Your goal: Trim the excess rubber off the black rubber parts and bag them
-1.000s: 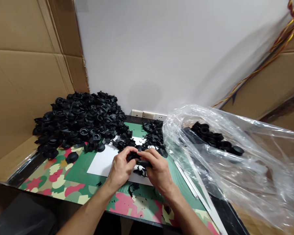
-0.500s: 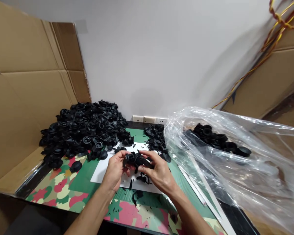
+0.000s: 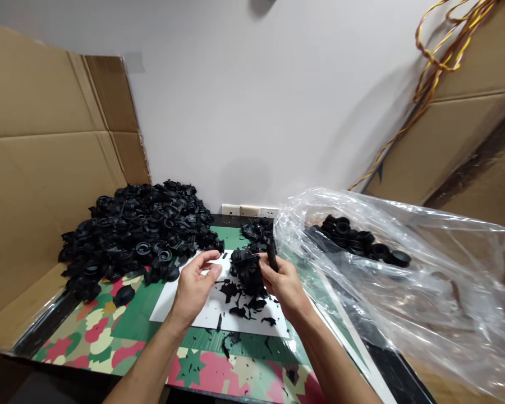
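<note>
My left hand is over the left part of a white sheet, thumb and fingers apart, holding nothing. Closed around a slim black handled tool is my right hand; the tool's working end is hard to make out. Right by its fingertips is a black ribbed rubber part with ragged flaps beneath. I cannot tell whether the fingers grip this part or only touch it. Black rubber scraps are scattered on the sheet below both hands.
A large heap of black ribbed rubber parts stands at the left against cardboard. Dark scraps are piled behind my right hand. At the right, a clear plastic bag contains black rubber pieces. Sockets line the wall.
My left hand has let go of the black rubber part and drawn away to the left with its fingers apart. My right hand has turned, bringing the black tool upright. The view has shifted slightly.
</note>
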{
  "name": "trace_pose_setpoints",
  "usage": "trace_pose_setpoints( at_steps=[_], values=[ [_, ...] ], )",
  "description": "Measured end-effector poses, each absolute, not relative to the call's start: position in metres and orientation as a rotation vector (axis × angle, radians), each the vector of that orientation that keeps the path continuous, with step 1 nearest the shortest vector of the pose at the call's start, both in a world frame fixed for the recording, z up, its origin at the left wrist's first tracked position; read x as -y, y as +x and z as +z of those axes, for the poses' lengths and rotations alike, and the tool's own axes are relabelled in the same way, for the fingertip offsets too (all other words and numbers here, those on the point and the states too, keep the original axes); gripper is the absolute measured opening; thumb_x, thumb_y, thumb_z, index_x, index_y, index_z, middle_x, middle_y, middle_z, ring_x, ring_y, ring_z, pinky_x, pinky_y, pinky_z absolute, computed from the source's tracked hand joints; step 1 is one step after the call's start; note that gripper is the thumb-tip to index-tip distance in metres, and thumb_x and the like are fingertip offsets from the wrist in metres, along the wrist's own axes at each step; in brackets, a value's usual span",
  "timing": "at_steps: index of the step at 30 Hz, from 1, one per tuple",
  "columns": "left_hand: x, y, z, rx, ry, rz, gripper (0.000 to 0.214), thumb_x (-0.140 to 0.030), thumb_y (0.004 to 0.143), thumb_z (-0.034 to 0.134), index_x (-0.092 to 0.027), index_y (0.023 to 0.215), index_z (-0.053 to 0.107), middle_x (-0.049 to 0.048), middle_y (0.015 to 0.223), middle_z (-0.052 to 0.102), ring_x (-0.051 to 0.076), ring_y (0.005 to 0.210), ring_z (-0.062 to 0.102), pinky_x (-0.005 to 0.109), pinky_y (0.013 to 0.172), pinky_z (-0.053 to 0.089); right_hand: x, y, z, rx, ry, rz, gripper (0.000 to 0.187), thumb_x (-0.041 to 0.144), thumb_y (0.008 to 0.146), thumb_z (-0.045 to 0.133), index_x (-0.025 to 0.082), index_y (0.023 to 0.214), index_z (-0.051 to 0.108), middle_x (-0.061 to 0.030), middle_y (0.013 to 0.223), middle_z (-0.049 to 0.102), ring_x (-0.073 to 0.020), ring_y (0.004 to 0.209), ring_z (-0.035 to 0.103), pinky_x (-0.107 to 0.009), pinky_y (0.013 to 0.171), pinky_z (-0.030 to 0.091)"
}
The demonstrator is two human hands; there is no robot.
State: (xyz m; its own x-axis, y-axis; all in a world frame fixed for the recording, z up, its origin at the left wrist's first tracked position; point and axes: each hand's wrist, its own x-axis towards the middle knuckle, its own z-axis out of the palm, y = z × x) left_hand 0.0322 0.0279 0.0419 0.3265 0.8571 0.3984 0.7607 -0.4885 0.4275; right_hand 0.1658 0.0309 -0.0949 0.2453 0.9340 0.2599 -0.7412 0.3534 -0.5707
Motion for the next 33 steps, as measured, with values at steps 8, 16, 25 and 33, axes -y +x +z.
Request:
trace_pose_setpoints(
  at_steps=[8, 16, 25, 33],
  values=[
    [-0.02, 0.042, 0.035, -1.205, 2.987, 0.65, 0.034, -0.024, 0.074, 0.064, -0.016, 0.106, 0.064, 0.0043, 0.109, 0.06, 0.017, 0.104, 0.052, 0.028, 0.093, 0.039, -0.022, 0.166, -0.076, 0.801, -0.217, 1.315, 0.081, 0.077, 0.046, 0.069, 0.007, 0.083, 0.05, 0.0044, 0.055, 0.031, -0.002, 0.044, 0.021, -0.02, 0.043, 0.012],
    [-0.029, 0.043, 0.048, -1.462, 1.925, 1.166, 0.064, -0.049, 0.045, 0.076, -0.006, 0.087, 0.058, 0.0043, 0.077, 0.055, 0.012, 0.063, 0.046, 0.021, 0.041, 0.037, -0.04, 0.162, -0.096, 0.692, -0.459, 1.136, 0.084, 0.068, 0.059, 0.065, 0.004, 0.113, 0.059, -0.0132, 0.095, 0.061, -0.0034, 0.047, 0.025, -0.023, 0.044, 0.017],
    [-0.025, 0.041, 0.049, -1.386, 1.78, 1.213, 0.07, -0.047, 0.037, 0.082, -0.005, 0.087, 0.057, 0.0027, 0.071, 0.056, 0.01, 0.056, 0.048, 0.022, 0.04, 0.04, -0.04, 0.153, -0.097, 0.864, -0.519, 0.983, 0.051, 0.05, 0.072, 0.058, 0.008, 0.099, 0.065, -0.0091, 0.094, 0.061, -0.0191, 0.085, 0.054, -0.032, 0.081, 0.039],
    [-0.03, 0.037, 0.042, -1.263, 1.733, 1.189, 0.056, -0.029, 0.038, 0.083, -0.008, 0.083, 0.058, 0.0046, 0.084, 0.06, 0.012, 0.064, 0.05, 0.023, 0.047, 0.042, -0.033, 0.137, -0.082, 0.938, -0.486, 0.931, 0.046, 0.041, 0.071, 0.063, 0.01, 0.105, 0.057, -0.0061, 0.093, 0.059, -0.0179, 0.086, 0.054, -0.03, 0.08, 0.041]
  ],
)
